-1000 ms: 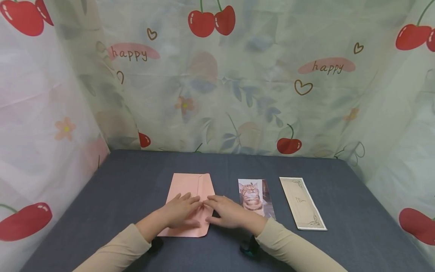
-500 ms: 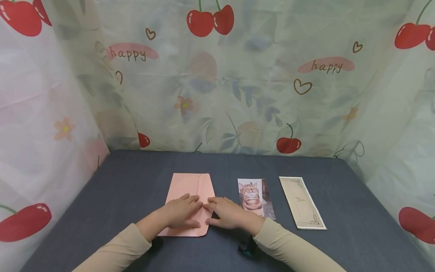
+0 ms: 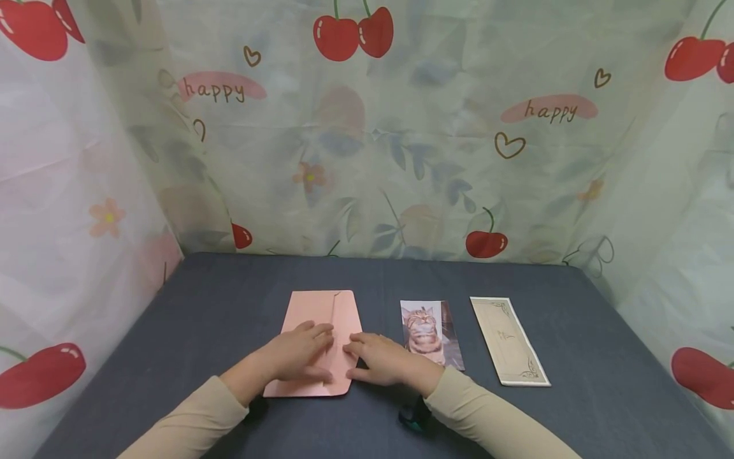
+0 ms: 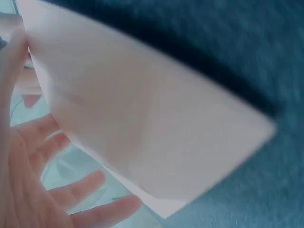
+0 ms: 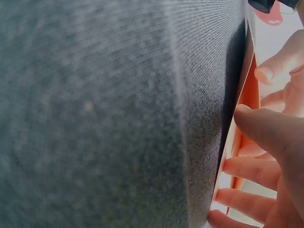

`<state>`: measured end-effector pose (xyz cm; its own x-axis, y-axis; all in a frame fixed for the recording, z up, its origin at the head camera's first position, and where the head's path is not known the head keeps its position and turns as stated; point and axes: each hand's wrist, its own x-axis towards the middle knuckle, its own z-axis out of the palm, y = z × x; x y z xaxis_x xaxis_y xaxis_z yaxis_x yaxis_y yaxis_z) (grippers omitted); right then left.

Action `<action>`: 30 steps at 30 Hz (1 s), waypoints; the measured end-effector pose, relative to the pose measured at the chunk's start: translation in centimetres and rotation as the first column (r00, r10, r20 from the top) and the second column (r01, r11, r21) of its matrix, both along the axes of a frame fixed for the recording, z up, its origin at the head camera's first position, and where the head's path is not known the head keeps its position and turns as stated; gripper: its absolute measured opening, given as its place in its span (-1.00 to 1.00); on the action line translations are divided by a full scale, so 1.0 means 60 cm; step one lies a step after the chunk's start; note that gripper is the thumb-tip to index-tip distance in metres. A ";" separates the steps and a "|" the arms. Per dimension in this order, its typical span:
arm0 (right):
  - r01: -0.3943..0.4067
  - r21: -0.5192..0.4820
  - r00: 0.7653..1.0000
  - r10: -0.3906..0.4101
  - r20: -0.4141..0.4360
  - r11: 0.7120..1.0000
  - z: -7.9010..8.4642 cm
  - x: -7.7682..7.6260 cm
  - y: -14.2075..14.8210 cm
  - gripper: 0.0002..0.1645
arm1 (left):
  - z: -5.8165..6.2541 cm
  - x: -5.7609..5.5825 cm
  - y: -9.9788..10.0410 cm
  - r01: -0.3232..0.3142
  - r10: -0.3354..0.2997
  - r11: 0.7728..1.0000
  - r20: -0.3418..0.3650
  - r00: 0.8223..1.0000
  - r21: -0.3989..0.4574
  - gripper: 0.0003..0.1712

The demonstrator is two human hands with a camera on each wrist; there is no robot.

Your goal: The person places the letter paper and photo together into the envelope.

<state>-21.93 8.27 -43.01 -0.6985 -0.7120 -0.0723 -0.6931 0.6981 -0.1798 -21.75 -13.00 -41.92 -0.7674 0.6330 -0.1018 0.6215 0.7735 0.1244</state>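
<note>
A pink paper envelope (image 3: 311,307) lies left of centre on the dark cloth. My left hand (image 3: 294,354) rests over its middle with fingers extended; in the left wrist view the fingers (image 4: 78,190) are spread beside the envelope's edge. At the envelope's right edge, my right hand (image 3: 381,360) touches the paper with fairly straight fingers and thumb. The right wrist view shows an orange-lit gap between paper layers (image 5: 250,90), close to both hands. What the left fingertips do against the paper is partly hidden.
A cat picture card (image 3: 423,328) lies just beyond the right forearm, partly covered by it. Farther right lies a long beige card with ornate corners (image 3: 507,341). Printed curtains (image 3: 367,159) surround the dark-clothed table (image 3: 229,287) at the back and sides.
My left hand has shifted slightly left over the envelope, and a paper edge near its thumb shows more. The right hand stays nearly in place. Both cards lie still.
</note>
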 end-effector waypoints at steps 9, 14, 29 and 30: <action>0.004 0.011 1.000 -0.004 0.005 1.000 -0.002 -0.002 0.001 -0.41 | 0.001 -0.003 -0.020 -0.006 0.006 1.000 0.029 1.000 0.026 -0.06; 0.013 0.018 1.000 -0.014 0.015 1.000 -0.003 -0.003 0.001 -0.40 | 0.001 -0.004 -0.027 0.017 -0.020 0.999 0.077 0.997 0.047 0.12; 0.021 0.019 1.000 -0.022 0.010 1.000 -0.005 -0.001 0.002 -0.39 | -0.006 -0.006 -0.035 0.056 -0.062 0.995 0.085 0.994 0.079 0.21; 0.023 0.020 1.000 -0.023 0.011 1.000 -0.006 -0.002 0.002 -0.39 | -0.007 -0.006 -0.036 0.056 -0.063 0.995 0.083 0.995 0.083 0.21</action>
